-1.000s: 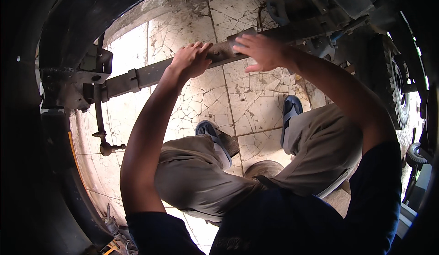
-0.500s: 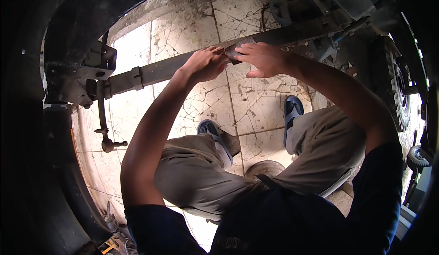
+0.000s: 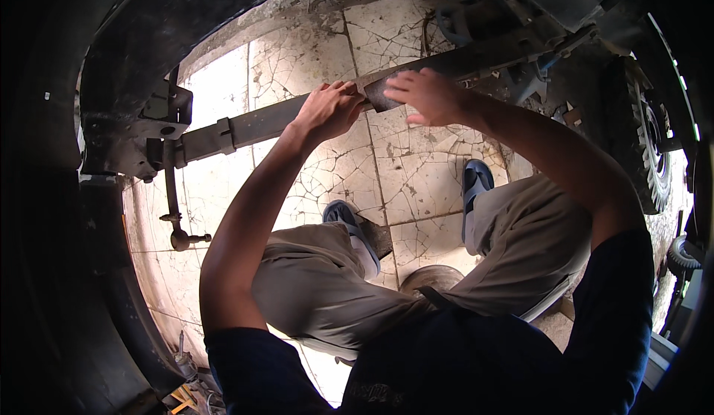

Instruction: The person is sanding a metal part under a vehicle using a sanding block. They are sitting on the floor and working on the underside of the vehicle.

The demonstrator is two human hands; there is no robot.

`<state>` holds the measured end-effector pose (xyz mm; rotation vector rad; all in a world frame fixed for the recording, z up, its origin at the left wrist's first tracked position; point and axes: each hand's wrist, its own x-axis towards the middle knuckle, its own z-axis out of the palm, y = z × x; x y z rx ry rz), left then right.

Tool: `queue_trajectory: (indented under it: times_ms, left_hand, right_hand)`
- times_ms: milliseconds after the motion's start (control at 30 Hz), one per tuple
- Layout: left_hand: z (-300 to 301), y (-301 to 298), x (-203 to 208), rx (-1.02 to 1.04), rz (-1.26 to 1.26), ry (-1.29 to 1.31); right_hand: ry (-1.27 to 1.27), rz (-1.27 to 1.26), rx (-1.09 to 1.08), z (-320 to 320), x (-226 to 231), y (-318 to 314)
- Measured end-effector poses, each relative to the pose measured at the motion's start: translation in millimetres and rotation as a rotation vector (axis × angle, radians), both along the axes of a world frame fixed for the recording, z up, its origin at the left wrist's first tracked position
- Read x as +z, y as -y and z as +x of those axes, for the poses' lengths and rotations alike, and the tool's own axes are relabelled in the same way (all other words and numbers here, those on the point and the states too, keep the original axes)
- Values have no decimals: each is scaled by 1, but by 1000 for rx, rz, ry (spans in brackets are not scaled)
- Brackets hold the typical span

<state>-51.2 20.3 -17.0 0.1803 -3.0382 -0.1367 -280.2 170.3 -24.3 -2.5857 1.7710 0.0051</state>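
A long dark metal beam point(image 3: 268, 120) runs across from the left to the upper right. Around its middle sits a dark brown patch, apparently a sheet of sandpaper point(image 3: 382, 97), laid against the beam. The bent fingers of my left hand point(image 3: 332, 110) curl over the beam, with their tips at the sheet's left edge. Whether they also pinch the sheet is hidden. My right hand point(image 3: 431, 99) is just right of the sheet, slightly blurred, its fingers spread and nothing visible in them.
At the left, a bracket point(image 3: 178, 110) and a rod with a ball joint point(image 3: 181, 239) hang from the dark vehicle frame point(image 3: 119, 110). My sandaled feet stand on cracked floor tiles point(image 3: 416, 184). A treaded tire point(image 3: 654, 147) is at the right; a round brown object point(image 3: 428, 277) lies between my legs.
My right hand has lifted off the sheet and shifted slightly right, so more of the sheet shows. The left hand stays in nearly the same place on the beam.
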Motion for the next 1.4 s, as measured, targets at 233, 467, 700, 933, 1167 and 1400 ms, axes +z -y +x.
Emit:
queue_trajectory:
  times_ms: [233,467,700,933,1167,1400]
  left_hand:
    - [2,1,7,110,0,115]
    - [1,0,6,118,15,141]
    - [1,1,9,113,47,181]
    - [3,9,-6,81,67,137]
    - [4,8,-3,97,110,164]
    - [3,7,-5,56,66,69]
  right_hand:
    - [-97,-50,-32,1,-6,-2]
    - [-208,-93,-181,-8,-6,-1]
    - [-80,-161,9,7,-11,-6]
    - [-102,-25,-242,-7,-1,-3]
    - [-19,-173,32,8,-11,-3]
    - [-177,-152,-287,-26,-18,-1]
